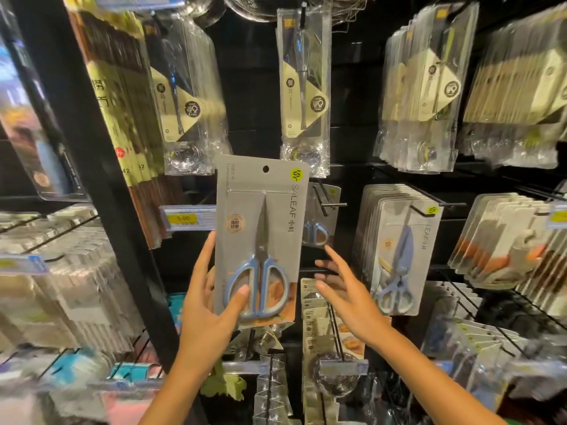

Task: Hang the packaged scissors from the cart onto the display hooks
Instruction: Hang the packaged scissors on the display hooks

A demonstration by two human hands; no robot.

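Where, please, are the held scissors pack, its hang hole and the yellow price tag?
held scissors pack [260, 240], head view, middle of the grey card.
hang hole [266, 169], head view, the hole itself.
yellow price tag [183, 218], head view, printed price.

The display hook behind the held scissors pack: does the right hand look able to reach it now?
Probably yes. The right hand is open and holds nothing, just below the display hook, with free space between. The scissors pack, gripped by the left hand, stands to the side and does not block it.

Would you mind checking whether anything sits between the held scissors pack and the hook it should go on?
Nothing visible does. The scissors pack, held by the left hand, is just left of the hook, whose tip is bare.
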